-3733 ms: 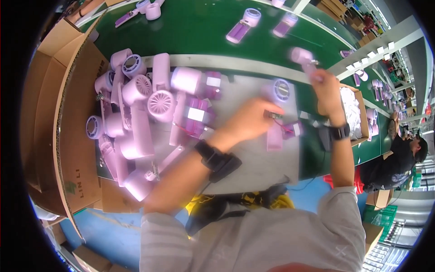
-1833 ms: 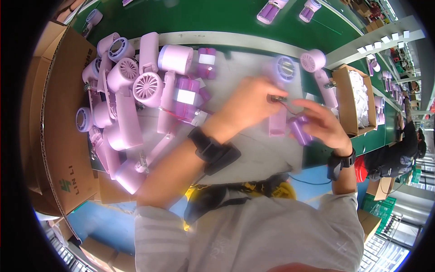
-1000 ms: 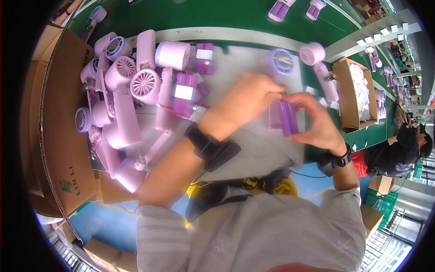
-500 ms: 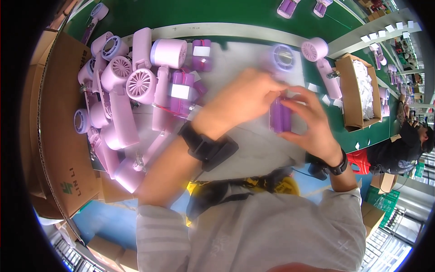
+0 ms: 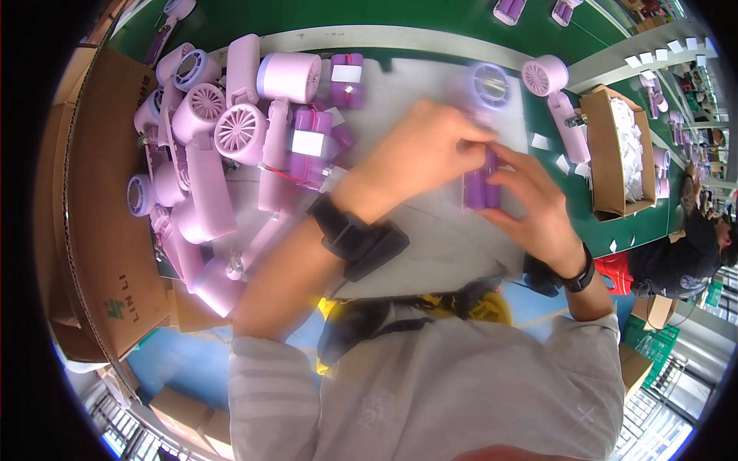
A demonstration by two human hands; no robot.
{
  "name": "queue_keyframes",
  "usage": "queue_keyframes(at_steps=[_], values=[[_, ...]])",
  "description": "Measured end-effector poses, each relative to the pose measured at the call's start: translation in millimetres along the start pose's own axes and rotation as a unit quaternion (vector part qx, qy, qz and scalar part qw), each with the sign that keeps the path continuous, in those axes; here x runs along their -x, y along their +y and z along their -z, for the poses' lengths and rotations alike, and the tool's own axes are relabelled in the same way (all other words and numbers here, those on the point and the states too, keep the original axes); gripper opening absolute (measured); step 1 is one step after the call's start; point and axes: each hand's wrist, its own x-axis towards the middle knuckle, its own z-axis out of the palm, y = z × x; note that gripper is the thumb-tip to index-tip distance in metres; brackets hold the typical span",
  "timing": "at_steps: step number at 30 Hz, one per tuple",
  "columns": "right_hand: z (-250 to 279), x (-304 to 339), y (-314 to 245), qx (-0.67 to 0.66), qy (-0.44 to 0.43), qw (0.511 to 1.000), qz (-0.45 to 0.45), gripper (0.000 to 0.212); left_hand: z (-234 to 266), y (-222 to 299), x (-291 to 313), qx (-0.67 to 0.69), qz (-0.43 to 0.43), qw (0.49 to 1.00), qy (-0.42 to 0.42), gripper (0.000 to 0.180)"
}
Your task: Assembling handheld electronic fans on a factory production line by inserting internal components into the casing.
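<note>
A handheld fan with a lilac-blue ring head (image 5: 488,86) lies in front of me on a pale grey mat (image 5: 407,265). Purple battery cells (image 5: 481,188) sit just below its head, seemingly in its handle; my hands hide part of this. My right hand (image 5: 538,211) grips the cells from the right side, thumb low and fingers higher. At their upper end, my left hand (image 5: 430,146) is closed in a pinch, and what its fingertips hold is hidden. Both wrists carry black straps with devices.
Pink fans (image 5: 207,184) lie heaped at left beside purple battery packs (image 5: 311,146) with red wires. A large cardboard box (image 5: 115,230) borders the heap. At right are another fan (image 5: 569,127) and a cardboard box of white paper slips (image 5: 596,169). A person (image 5: 676,261) is farther right.
The whole view has shifted slightly. Both hands stay at the purple cells, with the left fingers a little closer to the right fingertips.
</note>
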Motion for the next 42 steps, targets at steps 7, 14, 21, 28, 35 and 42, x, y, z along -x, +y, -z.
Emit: queue_keyframes(at_steps=[7,14,21,28,35,42], values=[[-3.7,-4.1,-5.7,-0.09,-0.01,0.99,-0.109,0.045,7.7,4.8,1.2,0.036,0.042,0.998,-0.04,0.03],[-15.9,15.2,1.9,-0.05,0.063,0.995,-0.058,0.056,13.5,2.7,0.9,0.051,0.103,0.989,-0.089,0.038],[-10.3,25.8,4.7,0.098,0.003,0.994,-0.045,0.058,13.1,3.9,0.6,0.054,0.096,0.99,-0.088,0.043],[-4.9,22.5,4.7,0.075,-0.024,0.996,-0.042,0.057,16.5,1.4,-3.0,0.081,0.142,0.982,-0.093,0.039],[-3.4,-8.3,14.5,-0.073,0.063,0.994,-0.051,0.032,8.9,-3.6,4.9,0.106,0.122,0.984,-0.079,0.04],[-7.5,-34.3,8.6,-0.17,0.026,0.963,-0.207,0.015,9.1,0.2,1.1,0.11,0.097,0.985,-0.089,0.043]])
